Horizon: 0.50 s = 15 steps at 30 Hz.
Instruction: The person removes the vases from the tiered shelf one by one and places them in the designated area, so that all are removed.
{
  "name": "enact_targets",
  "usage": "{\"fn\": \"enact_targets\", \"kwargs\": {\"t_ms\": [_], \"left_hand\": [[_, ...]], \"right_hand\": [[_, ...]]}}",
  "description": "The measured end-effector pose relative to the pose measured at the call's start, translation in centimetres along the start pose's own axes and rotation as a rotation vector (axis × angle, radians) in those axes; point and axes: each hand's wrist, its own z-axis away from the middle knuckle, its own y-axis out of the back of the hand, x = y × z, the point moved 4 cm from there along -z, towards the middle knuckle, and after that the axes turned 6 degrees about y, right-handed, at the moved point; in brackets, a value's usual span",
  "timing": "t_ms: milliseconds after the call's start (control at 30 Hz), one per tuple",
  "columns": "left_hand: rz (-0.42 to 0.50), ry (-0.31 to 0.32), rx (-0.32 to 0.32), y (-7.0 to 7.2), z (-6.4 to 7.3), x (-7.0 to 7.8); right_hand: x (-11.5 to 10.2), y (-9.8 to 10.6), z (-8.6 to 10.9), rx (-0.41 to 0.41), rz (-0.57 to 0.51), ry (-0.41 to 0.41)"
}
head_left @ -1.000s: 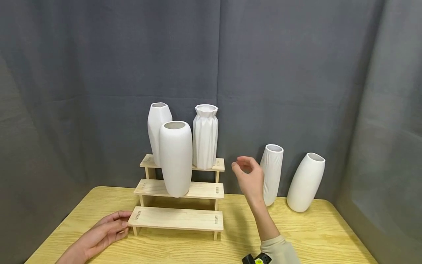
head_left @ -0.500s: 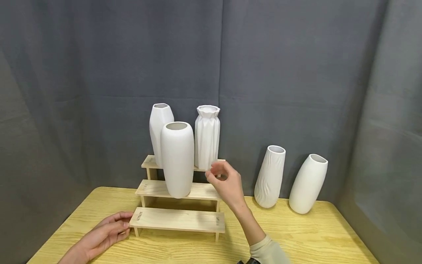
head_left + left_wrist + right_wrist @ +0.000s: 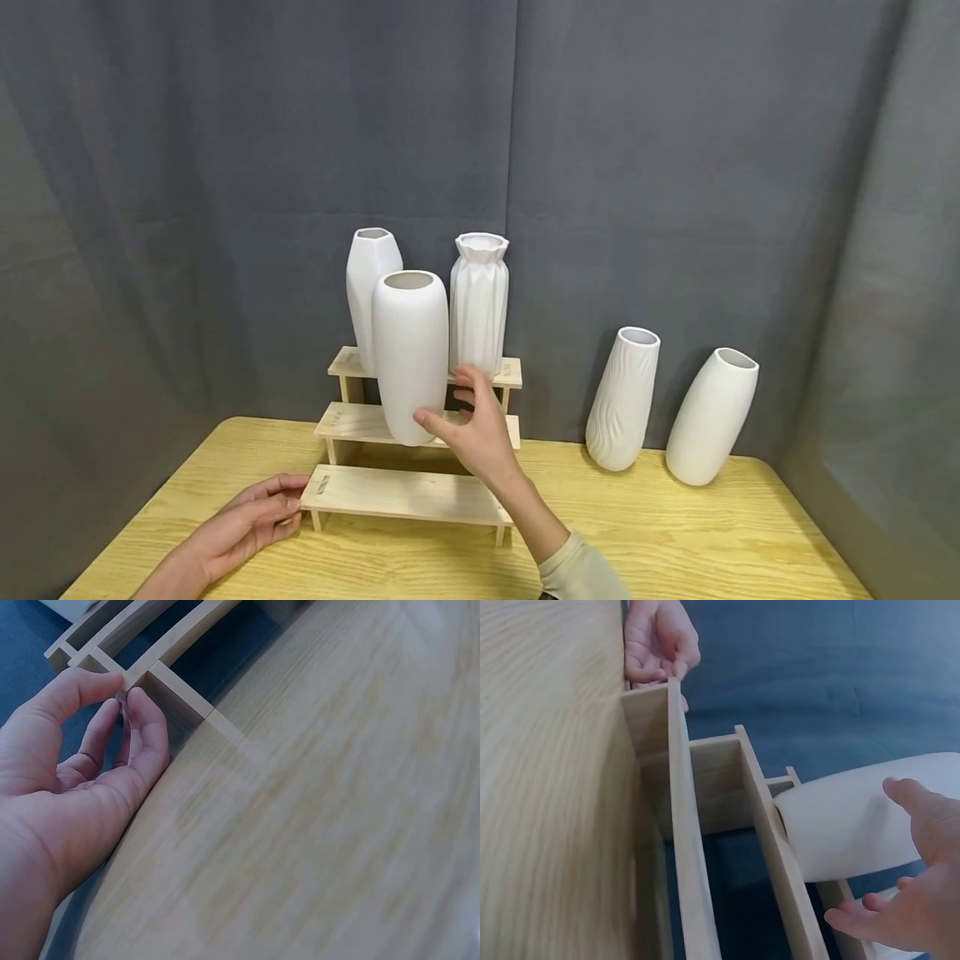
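A smooth white vase (image 3: 410, 354) stands upright on the middle step of a three-tier wooden display stand (image 3: 401, 493). My right hand (image 3: 482, 437) is at its lower right side, thumb and fingers spread apart. In the right wrist view, the thumb tip overlaps the vase (image 3: 847, 825) and the other fingers reach past its lower side. My left hand (image 3: 243, 525) pinches the left end of the lowest step, thumb and fingertips at its corner, as the left wrist view shows. Behind, on the top step, stand a faceted vase (image 3: 367, 267) and a pleated vase (image 3: 480, 308).
On the wooden table (image 3: 645, 533), right of the stand, are a wavy-textured white vase (image 3: 621, 404) and a smooth white vase (image 3: 712, 417). A grey curtain (image 3: 637, 150) hangs behind the table and along both sides.
My right hand has moved left from near the wavy-textured vase to the vase on the middle step, and its curled fingers have spread. My left hand stays at the stand.
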Motion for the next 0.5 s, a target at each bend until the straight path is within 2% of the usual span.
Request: {"fn": "enact_targets", "kwargs": {"t_ms": [267,500], "left_hand": [[0.018,-0.002,0.007,0.0,-0.1,0.0],[0.004,0.003,0.020,0.3,-0.1,0.0]], "right_hand": [[0.3,-1.7,0.1,-0.005,-0.075,0.004],[0.6,-2.8,0.1,0.050,-0.109,-0.026]]}}
